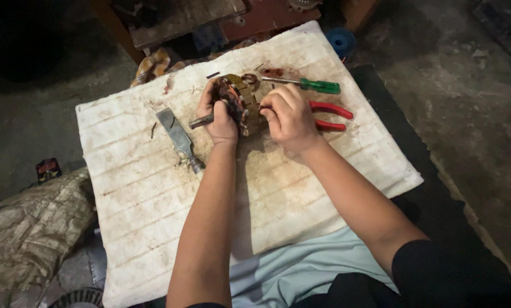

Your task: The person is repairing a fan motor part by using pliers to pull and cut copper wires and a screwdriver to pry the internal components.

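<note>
— What is the person holding?

— A motor armature (239,101): a round, ribbed metal core, brownish and grimy, with dark reddish windings at one end and a steel shaft sticking out towards the left. It sits above the far middle of the white foam board (152,188), which I'll take as the landmark.

— How are the hands placed?

— The left hand (218,114) has its grip wrapped tight around the armature's near end, fingers curled over the windings. The right hand (289,117) is pressed against the core's other side, fingers pinched together on it; whether they hold a small tool there, I cannot tell.

— Count what lies on the board.

— One flat steel chisel (178,138), left of the armature, blade pointing away. One green-handled screwdriver (312,85) at the board's far right edge. One pair of red-handled pliers (329,117), partly under the right hand. One armature. Rust-coloured stains mark the board around it.

— Any containers?

— None that I can make out. Off the board's far right corner lies a blue round object (341,41), and beside its left edge, a crumpled sack (30,228).
</note>
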